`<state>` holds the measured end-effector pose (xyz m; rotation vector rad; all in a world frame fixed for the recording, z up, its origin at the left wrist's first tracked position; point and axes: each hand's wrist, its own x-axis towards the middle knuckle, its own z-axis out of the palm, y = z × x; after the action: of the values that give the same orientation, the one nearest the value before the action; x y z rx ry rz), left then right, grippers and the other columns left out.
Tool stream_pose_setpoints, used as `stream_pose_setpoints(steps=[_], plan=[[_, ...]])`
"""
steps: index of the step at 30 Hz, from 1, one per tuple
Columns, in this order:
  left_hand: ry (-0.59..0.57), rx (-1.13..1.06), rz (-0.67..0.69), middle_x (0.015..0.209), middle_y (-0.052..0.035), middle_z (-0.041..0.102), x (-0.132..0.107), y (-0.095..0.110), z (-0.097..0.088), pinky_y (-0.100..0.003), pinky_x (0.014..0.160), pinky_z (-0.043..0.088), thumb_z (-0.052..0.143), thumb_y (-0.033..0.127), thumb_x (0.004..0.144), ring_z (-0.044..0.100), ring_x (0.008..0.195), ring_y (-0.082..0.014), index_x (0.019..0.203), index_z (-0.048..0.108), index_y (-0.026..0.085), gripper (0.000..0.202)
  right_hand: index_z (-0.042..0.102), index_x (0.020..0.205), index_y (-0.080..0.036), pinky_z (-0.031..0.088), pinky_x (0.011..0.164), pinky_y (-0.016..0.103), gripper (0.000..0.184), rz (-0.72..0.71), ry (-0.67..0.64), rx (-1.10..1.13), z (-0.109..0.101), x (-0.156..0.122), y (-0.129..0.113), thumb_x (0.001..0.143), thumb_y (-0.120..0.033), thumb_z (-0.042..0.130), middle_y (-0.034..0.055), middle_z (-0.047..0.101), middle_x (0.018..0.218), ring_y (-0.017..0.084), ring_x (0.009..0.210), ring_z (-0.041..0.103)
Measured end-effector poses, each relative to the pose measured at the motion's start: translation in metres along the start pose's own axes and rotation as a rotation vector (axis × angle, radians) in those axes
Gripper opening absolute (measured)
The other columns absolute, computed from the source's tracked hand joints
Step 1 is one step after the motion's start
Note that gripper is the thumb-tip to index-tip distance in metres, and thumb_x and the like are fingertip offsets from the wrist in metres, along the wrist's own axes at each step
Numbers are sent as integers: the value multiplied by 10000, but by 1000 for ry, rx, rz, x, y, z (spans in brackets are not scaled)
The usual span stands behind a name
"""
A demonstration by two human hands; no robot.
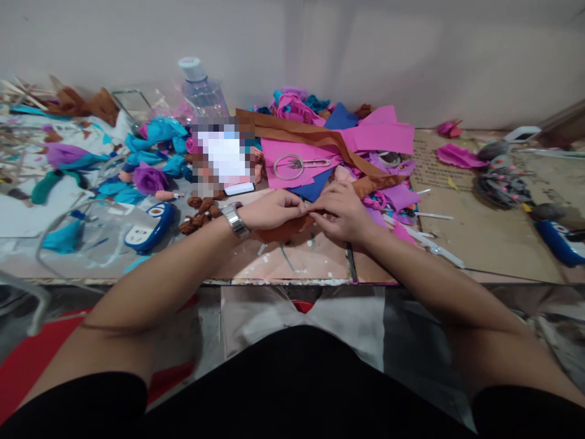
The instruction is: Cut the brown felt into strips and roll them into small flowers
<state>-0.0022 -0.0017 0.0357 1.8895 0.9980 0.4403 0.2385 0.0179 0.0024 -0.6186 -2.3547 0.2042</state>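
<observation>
My left hand (275, 208), with a silver watch (234, 219) on its wrist, is closed in a pinch over a piece of brown crepe paper (289, 231). Opposite it, my right hand (340, 210) pinches the same paper, and the fingertips of both hands meet. The fingers cover part of the paper. Just beyond the hands, a pair of thread snips (315, 163) with a ring handle lies on pink paper (278, 175). Long brown paper strips (315, 133) cross the pink sheets, and blue paper (315, 188) shows beneath.
Left stand a lit phone (223, 160), a plastic bottle (203, 94), brown rolled paper balls (200, 213), a blue-and-white device (152, 227) and turquoise paper flowers (167, 135). On the right are cardboard (461, 201), white sticks (439, 247), a dark pincushion-like bundle (503, 183) and another blue device (560, 242).
</observation>
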Motion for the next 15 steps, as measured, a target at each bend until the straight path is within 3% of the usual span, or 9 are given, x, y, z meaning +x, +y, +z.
stream_pose_setpoints(steps=[15], plan=[[43,120,21,783,-11,700,1,-4,1,-266,708,413,591,507,964,564,699,-133,828,706,152,397,763,958,-251,401,972,493,88,2,37,-11,4,-1,-2,967,-292,685,36,813,947,260,978,683]])
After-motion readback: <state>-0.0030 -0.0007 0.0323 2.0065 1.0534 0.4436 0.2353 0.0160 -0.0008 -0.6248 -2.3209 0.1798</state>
